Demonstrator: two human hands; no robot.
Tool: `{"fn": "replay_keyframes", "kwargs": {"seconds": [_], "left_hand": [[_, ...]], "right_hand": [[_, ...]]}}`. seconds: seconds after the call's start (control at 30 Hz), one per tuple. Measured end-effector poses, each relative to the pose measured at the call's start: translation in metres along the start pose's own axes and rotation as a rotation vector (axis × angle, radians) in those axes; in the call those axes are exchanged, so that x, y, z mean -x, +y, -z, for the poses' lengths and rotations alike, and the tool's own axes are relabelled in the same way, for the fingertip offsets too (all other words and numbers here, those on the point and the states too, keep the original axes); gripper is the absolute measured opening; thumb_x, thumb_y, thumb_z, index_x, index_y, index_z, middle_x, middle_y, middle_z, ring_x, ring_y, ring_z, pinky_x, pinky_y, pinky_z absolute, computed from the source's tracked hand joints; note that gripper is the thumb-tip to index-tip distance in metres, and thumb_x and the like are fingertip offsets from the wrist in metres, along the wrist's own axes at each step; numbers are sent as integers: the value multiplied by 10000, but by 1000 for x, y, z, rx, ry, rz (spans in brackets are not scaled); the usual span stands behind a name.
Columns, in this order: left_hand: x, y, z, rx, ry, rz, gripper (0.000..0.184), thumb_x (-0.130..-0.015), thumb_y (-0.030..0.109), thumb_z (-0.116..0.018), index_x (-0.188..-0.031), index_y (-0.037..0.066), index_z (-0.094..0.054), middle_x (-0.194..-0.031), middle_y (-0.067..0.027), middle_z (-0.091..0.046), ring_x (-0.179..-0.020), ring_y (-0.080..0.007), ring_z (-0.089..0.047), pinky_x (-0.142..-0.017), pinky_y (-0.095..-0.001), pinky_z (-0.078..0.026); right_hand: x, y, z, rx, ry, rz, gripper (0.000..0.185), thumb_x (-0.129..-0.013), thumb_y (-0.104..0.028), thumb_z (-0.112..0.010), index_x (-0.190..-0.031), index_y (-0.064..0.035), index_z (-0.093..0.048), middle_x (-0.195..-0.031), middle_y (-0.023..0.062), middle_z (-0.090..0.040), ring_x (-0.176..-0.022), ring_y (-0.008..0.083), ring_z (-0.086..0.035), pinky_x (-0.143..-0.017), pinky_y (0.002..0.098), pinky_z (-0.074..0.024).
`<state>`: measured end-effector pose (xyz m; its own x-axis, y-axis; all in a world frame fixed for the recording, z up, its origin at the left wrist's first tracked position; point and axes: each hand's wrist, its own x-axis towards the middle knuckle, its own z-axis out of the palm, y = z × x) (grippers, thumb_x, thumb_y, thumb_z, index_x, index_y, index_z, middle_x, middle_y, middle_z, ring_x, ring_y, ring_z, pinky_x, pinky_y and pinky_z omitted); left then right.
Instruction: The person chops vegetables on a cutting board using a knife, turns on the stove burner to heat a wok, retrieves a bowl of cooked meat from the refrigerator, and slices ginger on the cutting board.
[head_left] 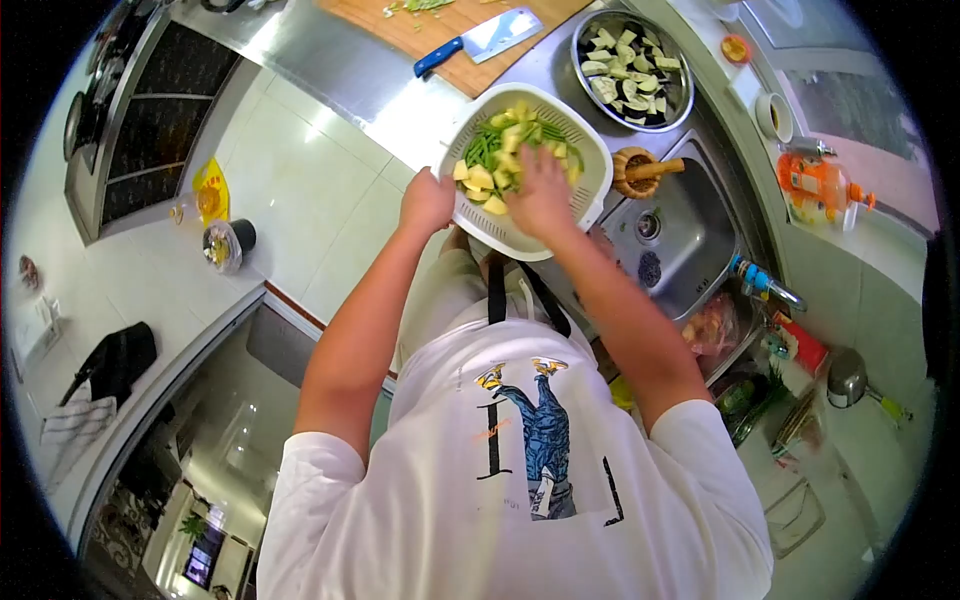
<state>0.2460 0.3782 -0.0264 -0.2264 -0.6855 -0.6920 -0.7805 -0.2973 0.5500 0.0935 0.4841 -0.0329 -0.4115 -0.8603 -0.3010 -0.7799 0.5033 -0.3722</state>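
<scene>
A white plastic colander [597, 150] is held out in front of my body, with cut green beans [488, 147] and pale yellow potato-like chunks [480, 178] in it. My left hand [428, 203] is closed on its left rim. Over the right part of the vegetables is my right hand [543, 190], slightly blurred, its fingers stretched out and touching or just above the pieces. Beyond the colander, a cleaver [500, 36] with a blue handle lies on a wooden cutting board [390, 25].
A metal bowl [683, 105] of cut eggplant stands at the back right. Beside the sink [690, 215] is a wooden mortar [628, 185] with a pestle. The faucet [768, 282] reaches in from the right. An orange-labelled bottle [822, 180] stands by the window.
</scene>
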Motion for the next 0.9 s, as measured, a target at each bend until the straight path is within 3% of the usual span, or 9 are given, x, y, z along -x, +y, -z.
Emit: {"fn": "replay_keyframes", "kwargs": {"seconds": [0.03,0.17,0.33,0.47,0.57,0.63,0.77,0.83,0.9], "left_hand": [[-1,-2,0,26,-7,0,345,-909,243,-483,-1044,-70,-538,-707,-189,-639,-464,-254,-610,-461,-374,-501],[0,-4,-1,57,3,-46,339,-912,236,-475,-1031,-77,-525,-680,-185,-632,-441,-240,-601,-427,-357,-491],[7,-2,-1,49,50,-50,332,-911,236,-480,-993,-82,-529,-660,-183,-625,-427,-243,-594,-415,-354,-483],[-8,-17,-4,64,7,-87,340,-910,236,-483,-959,-97,-524,-631,-187,-611,-417,-252,-590,-405,-357,-475],[-11,-21,-5,99,-22,-94,345,-908,235,-489,-944,-107,-517,-626,-199,-606,-411,-265,-588,-392,-372,-468],[-12,-21,-4,80,-19,-98,339,-909,227,-489,-939,-110,-514,-619,-197,-602,-413,-268,-591,-383,-375,-469],[-5,-13,-2,121,-38,-90,331,-910,214,-483,-950,-113,-512,-649,-195,-605,-426,-261,-600,-359,-356,-478],[-5,-12,-1,129,-46,-73,324,-908,212,-488,-972,-104,-514,-690,-205,-613,-437,-270,-605,-356,-358,-495],[-5,-12,-2,137,-33,-73,331,-909,214,-490,-992,-106,-507,-702,-202,-616,-446,-268,-609,-357,-354,-500]], "right_hand": [[9,-10,2,0,4,77,701,-766,-173,-606,-1405,-74,-335,-1434,280,-282,-1270,477,-326,-1061,526,-286],[42,-21,-16,-259,92,266,554,-790,-72,-524,-1332,-20,-420,-1336,301,-393,-1208,492,-385,-1053,491,-313],[56,-19,10,-284,-113,171,419,-813,-105,-536,-1224,-24,-537,-1326,276,-431,-1202,416,-434,-1010,445,-373],[46,-15,26,-282,-68,143,435,-782,-108,-573,-1204,-17,-525,-1319,263,-428,-1181,420,-443,-991,447,-393],[28,-13,35,-235,51,166,573,-767,-147,-612,-1307,-42,-452,-1402,243,-340,-1285,417,-342,-1052,449,-340],[12,-13,34,-170,40,132,692,-762,-195,-647,-1382,-63,-370,-1460,222,-271,-1316,439,-291,-1083,483,-286],[0,-7,20,-163,-116,129,653,-757,-209,-665,-1346,-58,-426,-1466,235,-254,-1316,450,-289,-1088,508,-263],[8,-7,21,-120,-86,155,582,-763,-209,-650,-1294,-47,-478,-1455,223,-288,-1306,464,-297,-1083,517,-268],[17,-3,26,-12,-177,207,581,-758,-235,-644,-1297,-73,-494,-1404,167,-393,-1278,399,-366,-1072,443,-311]]}}
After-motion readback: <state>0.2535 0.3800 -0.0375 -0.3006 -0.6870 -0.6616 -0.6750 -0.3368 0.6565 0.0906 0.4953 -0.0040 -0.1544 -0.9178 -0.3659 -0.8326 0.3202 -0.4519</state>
